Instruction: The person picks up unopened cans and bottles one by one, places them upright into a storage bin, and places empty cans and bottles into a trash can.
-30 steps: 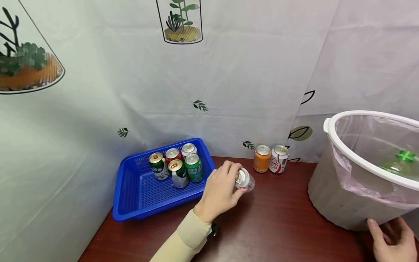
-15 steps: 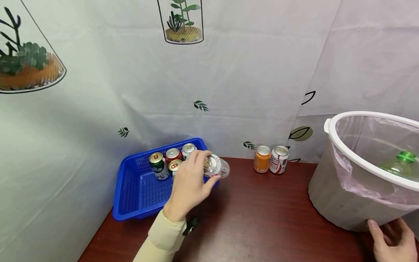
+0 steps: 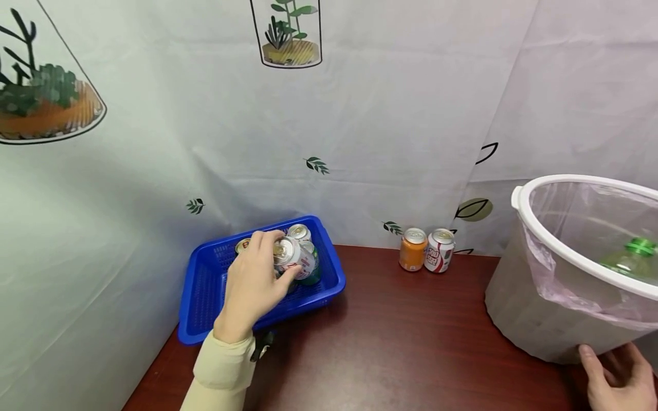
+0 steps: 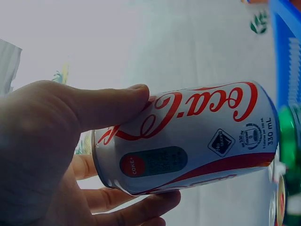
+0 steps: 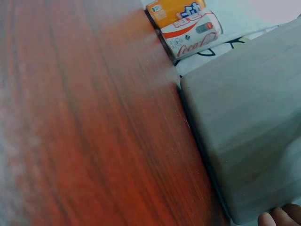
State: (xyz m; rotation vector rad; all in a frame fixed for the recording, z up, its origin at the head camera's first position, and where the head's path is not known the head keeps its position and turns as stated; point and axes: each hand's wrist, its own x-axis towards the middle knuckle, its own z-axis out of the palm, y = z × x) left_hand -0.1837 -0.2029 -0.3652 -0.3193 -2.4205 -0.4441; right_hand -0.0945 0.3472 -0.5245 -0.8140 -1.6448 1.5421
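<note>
My left hand (image 3: 257, 282) grips a white Coca-Cola can (image 4: 202, 127) near its top, thumb on one side and fingers on the other. The can is tilted and held over the blue basket (image 3: 190, 308). Several cans stand in that basket, partly hidden by the hand; a green can (image 3: 311, 277) shows just beyond the held one. Far to the right, my right hand (image 3: 619, 379) is at the lower side of the grey trash bin (image 3: 550, 308), its thumb against the wall. In the right wrist view only a few fingertips (image 5: 282, 217) show at the bin.
An orange can (image 3: 413, 251) and another white Coca-Cola can (image 3: 439, 251) stand side by side at the back of the dark red table (image 3: 411, 342). The bin has a pink liner (image 3: 542, 268) and contains a green-capped bottle (image 3: 640, 246). A patterned cloth (image 3: 385, 114) hangs behind.
My left hand has carried the white Coca-Cola can leftward from over the table to over the blue basket. The right hand stays at the bin.
</note>
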